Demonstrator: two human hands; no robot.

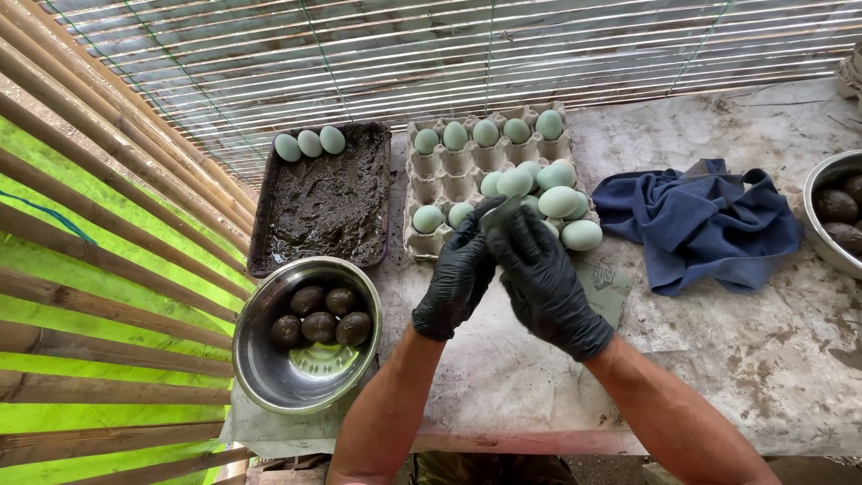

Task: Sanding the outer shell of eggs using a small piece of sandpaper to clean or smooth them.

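Eggs are the matter in hand: a pale blue-green egg (514,182), smooth and matt, sits at the tips of both black-gloved hands, above the near right part of a grey pulp egg tray (433,172). The left hand (456,280) curls its fingers up toward the egg from below; the right hand (541,274) closes its fingertips against it from the near side. How firmly each grips cannot be told, since the gloves hide the contact. The egg's long axis runs roughly left to right across the view, tilted slightly; which end is the blunt one I cannot tell.

More eggs of the same colour lie heaped just right of it (564,205), and a row of five stands along the tray's far edge (486,133). Left of the egg tray lies a dark flat tray of mud (325,202) with three clean eggs at its far end (310,143). A steel bowl (269,359) with mud-coated eggs (320,316) sits at the bench's near left corner, close to the left forearm. A blue cloth (700,220) lies right of the eggs, and a second bowl (822,202) reaches past the right edge of the view. Open bench (745,359) lies near and right of the hands; bamboo slats close off the left side.
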